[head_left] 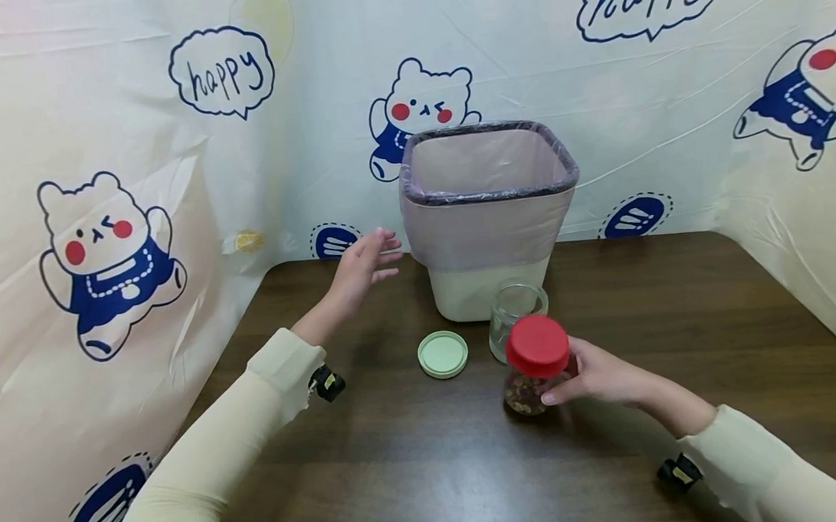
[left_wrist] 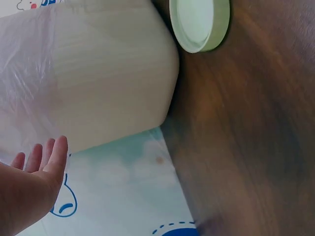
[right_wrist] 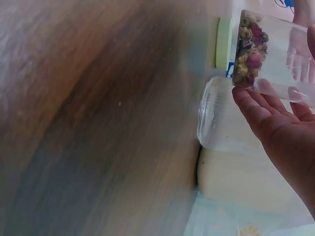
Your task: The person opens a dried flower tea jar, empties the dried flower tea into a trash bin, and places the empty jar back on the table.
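Note:
My right hand [head_left: 587, 370] grips a clear jar with a red lid [head_left: 537, 345], thumb and fingers round its side. Dried flower buds [right_wrist: 252, 51] fill the lower part of this jar. Just behind it stands a lidless glass mug [head_left: 501, 329], partly hidden by the red lid. A pale green lid [head_left: 443, 354] lies flat on the table to the left of the mug. Holding nothing, my left hand [head_left: 362, 268] is raised beside the bin, its fingers loosely spread. In the left wrist view, its fingers [left_wrist: 58, 155] overlap the bin's lower side.
A tall beige bin [head_left: 487, 234] lined with a translucent bag stands at the back of the brown wooden table [head_left: 371, 453], close behind the mug. A printed cloth [head_left: 298, 141] with cartoon bears hangs round the back and sides.

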The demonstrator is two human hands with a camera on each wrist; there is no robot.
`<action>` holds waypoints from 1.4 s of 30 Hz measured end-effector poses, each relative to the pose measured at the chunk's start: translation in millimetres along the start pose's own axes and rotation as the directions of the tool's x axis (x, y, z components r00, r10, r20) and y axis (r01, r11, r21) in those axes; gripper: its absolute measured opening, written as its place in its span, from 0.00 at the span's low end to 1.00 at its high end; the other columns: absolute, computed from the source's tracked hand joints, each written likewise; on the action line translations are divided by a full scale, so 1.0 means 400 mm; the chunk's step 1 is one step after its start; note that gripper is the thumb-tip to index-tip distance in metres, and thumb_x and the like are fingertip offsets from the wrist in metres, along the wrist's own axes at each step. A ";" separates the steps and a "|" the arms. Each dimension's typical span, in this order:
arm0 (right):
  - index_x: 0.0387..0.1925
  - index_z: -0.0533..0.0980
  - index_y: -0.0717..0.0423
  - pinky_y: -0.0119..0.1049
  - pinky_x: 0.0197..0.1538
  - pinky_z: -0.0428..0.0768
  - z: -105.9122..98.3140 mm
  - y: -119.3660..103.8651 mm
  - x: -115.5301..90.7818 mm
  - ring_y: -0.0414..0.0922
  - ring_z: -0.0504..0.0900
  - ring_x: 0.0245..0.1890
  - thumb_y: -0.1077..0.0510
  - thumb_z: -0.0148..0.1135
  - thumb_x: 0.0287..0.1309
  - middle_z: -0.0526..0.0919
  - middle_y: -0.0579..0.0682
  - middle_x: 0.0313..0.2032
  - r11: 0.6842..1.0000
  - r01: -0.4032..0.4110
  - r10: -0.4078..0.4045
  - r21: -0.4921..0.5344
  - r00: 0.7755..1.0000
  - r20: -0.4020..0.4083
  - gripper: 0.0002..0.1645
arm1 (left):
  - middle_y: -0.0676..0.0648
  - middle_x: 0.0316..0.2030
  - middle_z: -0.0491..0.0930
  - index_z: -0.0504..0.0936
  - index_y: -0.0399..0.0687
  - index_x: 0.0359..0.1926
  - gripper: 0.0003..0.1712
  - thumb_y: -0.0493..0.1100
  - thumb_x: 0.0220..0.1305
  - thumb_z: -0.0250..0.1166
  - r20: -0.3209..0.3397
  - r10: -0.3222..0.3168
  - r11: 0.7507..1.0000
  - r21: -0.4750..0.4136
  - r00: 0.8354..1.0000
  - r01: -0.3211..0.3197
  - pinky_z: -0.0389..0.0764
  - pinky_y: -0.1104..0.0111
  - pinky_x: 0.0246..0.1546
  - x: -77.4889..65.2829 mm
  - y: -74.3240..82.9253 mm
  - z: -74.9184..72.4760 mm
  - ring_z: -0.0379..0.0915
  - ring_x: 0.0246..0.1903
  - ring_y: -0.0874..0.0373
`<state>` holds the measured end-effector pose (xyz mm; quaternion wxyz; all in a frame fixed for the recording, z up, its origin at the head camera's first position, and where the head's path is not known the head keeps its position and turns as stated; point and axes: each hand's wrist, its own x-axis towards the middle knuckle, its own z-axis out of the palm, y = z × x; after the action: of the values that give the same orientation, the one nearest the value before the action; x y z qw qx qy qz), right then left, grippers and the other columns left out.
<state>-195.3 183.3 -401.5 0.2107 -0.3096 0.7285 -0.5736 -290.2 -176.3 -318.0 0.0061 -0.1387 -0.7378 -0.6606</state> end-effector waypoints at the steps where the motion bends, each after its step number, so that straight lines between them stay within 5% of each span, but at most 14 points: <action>1: 0.64 0.60 0.69 0.38 0.53 0.77 0.002 0.001 0.002 0.49 0.79 0.51 0.66 0.72 0.50 0.75 0.64 0.55 1.000 0.005 -0.005 -0.008 1.000 -0.003 0.42 | 0.32 0.60 0.71 0.67 0.31 0.64 0.33 0.57 0.76 0.45 0.006 0.003 1.000 -0.004 1.000 -0.003 0.72 0.49 0.56 -0.003 -0.003 0.003 0.69 0.59 0.38; 10: 0.63 0.63 0.67 0.36 0.56 0.74 0.027 0.004 0.026 0.47 0.77 0.55 0.65 0.73 0.50 0.76 0.61 0.55 1.000 0.016 -0.016 -0.001 1.000 0.023 0.41 | 0.31 0.55 0.75 0.71 0.27 0.60 0.29 0.51 0.77 0.45 0.035 -0.013 1.000 -0.020 0.999 0.013 0.74 0.50 0.53 -0.046 -0.024 0.028 0.72 0.55 0.37; 20: 0.62 0.65 0.65 0.36 0.57 0.73 0.043 0.007 0.043 0.48 0.77 0.55 0.65 0.74 0.48 0.77 0.59 0.55 1.000 0.017 -0.017 -0.012 1.000 0.001 0.40 | 0.27 0.57 0.71 0.68 0.24 0.60 0.27 0.47 0.76 0.46 0.162 0.026 1.000 -0.014 0.986 -0.024 0.74 0.49 0.53 -0.094 -0.036 0.070 0.73 0.55 0.38; 30: 0.64 0.63 0.63 0.37 0.57 0.73 0.056 0.005 0.055 0.50 0.75 0.56 0.65 0.74 0.48 0.76 0.58 0.56 1.000 0.021 -0.021 0.002 1.000 -0.014 0.42 | 0.25 0.56 0.70 0.69 0.26 0.60 0.24 0.39 0.69 0.59 0.316 0.115 0.991 0.034 0.942 -0.132 0.77 0.60 0.51 -0.133 -0.065 0.115 0.68 0.56 0.32; 37: 0.63 0.63 0.63 0.38 0.56 0.74 0.065 0.006 0.062 0.51 0.76 0.54 0.66 0.73 0.48 0.77 0.58 0.56 1.000 0.002 -0.002 0.012 1.000 -0.029 0.42 | 0.28 0.58 0.70 0.68 0.28 0.61 0.36 0.49 0.62 0.68 0.425 0.164 0.975 0.068 0.890 -0.212 0.71 0.49 0.57 -0.149 -0.081 0.141 0.69 0.56 0.35; 42: 0.63 0.63 0.65 0.41 0.53 0.77 0.075 0.006 0.069 0.54 0.78 0.52 0.66 0.73 0.49 0.77 0.60 0.55 0.999 -0.002 0.003 0.034 1.000 -0.024 0.41 | 0.32 0.59 0.72 0.69 0.32 0.62 0.35 0.45 0.60 0.70 0.462 0.165 0.966 0.102 0.872 -0.237 0.69 0.51 0.59 -0.161 -0.082 0.161 0.70 0.58 0.41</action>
<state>-195.7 143.2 -410.1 0.2079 -0.2984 0.7214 -0.5893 -224.2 -128.8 -370.4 -0.0850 -0.3625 -0.7499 -0.5468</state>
